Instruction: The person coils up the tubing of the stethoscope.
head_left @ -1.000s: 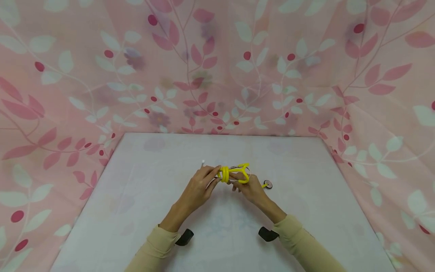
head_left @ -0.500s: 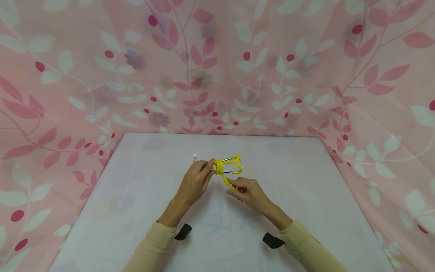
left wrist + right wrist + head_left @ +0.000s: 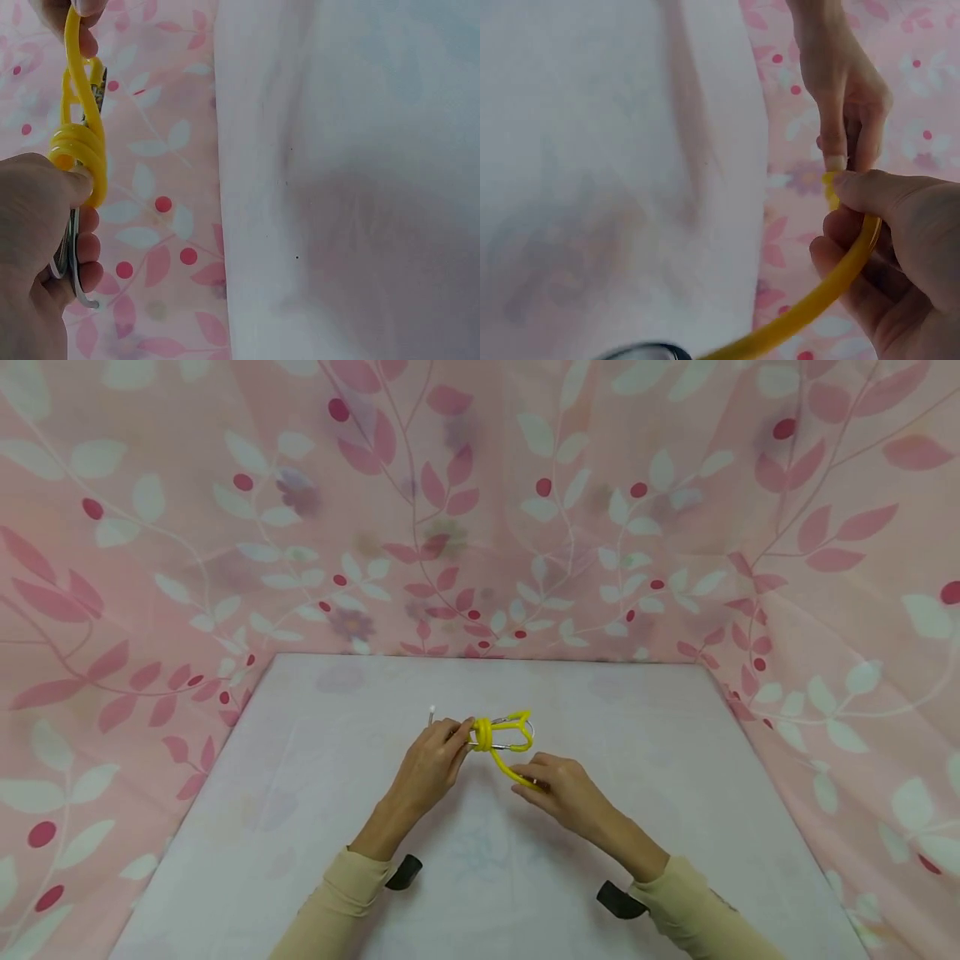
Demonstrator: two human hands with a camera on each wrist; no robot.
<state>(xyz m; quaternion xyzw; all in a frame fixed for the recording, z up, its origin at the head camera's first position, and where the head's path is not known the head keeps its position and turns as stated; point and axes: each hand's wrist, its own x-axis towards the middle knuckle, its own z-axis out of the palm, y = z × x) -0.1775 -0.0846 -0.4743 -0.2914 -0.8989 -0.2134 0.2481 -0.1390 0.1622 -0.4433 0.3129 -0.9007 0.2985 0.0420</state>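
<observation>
A yellow stethoscope [image 3: 483, 737] is up in front of me, its tubing wound in several turns round its own folded length. My left hand [image 3: 426, 770] grips it at the left of the coil [image 3: 79, 142], thumb pressed against the turns. Below that thumb in the left wrist view, the silver ear tubes [image 3: 76, 259] run past the curled fingers. A white ear tip [image 3: 432, 709] sticks up beyond the left hand. My right hand [image 3: 567, 789] pinches the free tubing [image 3: 802, 313], to the lower right of the coil. The chest piece [image 3: 649, 352] shows partly at the right wrist view's bottom edge.
A white-covered table [image 3: 480, 877] lies beneath both hands. Pink cloth [image 3: 480, 527] with a leaf print stands round its back and sides. Dark wrist-camera mounts [image 3: 405, 872] stick out by both sleeves.
My right hand has come from behind the yellow loop down to the right, with the tubing now stretched between it and the coil. My left hand has shifted slightly left with the stethoscope.
</observation>
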